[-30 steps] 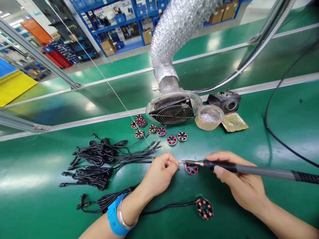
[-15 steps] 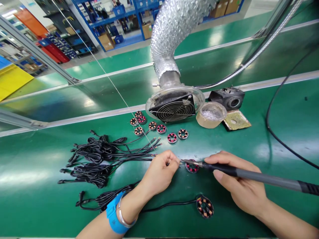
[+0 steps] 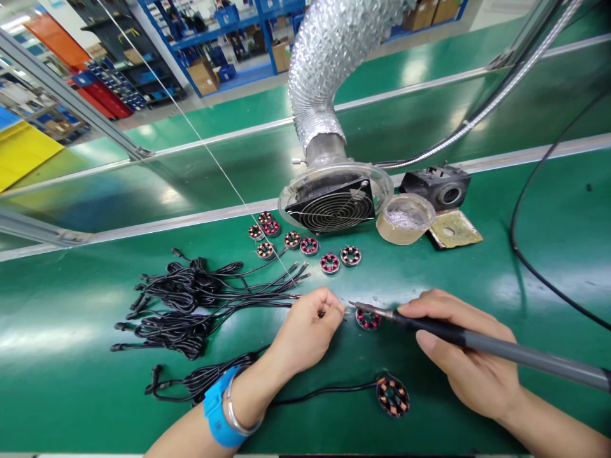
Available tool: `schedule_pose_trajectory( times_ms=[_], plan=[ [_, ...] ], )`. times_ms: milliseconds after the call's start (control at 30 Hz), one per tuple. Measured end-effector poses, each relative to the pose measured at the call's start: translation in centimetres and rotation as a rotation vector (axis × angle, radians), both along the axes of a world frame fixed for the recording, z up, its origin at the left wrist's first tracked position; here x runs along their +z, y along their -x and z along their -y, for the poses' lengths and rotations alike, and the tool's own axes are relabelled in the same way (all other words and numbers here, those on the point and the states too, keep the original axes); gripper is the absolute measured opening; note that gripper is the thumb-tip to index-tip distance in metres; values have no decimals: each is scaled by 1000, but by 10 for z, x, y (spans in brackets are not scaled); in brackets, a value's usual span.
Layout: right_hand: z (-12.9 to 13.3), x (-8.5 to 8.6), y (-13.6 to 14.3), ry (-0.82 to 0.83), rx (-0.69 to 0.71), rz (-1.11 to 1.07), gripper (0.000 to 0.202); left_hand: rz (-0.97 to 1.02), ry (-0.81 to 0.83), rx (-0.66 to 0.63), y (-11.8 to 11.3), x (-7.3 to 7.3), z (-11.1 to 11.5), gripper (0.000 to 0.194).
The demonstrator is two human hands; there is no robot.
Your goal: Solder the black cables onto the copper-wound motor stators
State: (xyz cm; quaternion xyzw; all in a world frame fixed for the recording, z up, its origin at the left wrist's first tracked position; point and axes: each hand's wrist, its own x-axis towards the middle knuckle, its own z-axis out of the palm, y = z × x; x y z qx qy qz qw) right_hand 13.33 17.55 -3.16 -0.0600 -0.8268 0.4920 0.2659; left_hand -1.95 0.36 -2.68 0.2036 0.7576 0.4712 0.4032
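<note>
Closed in a pinch, my left hand holds the end of a black cable, and thin bare wire tips stick out past the fingertips. My right hand grips a soldering iron like a pen. Its metal tip points left, a little apart from the wire tips. Beneath the tip lies a red-wound ring coil, partly covered by the iron. Nearer the front edge, a copper-wound ring coil is joined to a black cable that passes behind my left forearm.
Several bundled black cables lie at the left. Several ring coils sit below a fume extractor. Right of it are a round tub, a black holder and a yellow sponge. A black cord curves at the right.
My right hand and the soldering iron have moved slightly right, so the tip is farther from the wire tips. My left hand has stayed almost still.
</note>
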Motion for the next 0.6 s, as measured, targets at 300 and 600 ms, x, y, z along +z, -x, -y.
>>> schedule_pose_trajectory(
  times_ms=[300, 600],
  plan=[
    [0, -1, -1, -11, -13, -13, 23, 14, -4, -4, 0, 0, 0, 25],
    [10, 0, 35, -200, 177, 18, 31, 44, -55, -163, 4, 4, 4, 30]
  ],
)
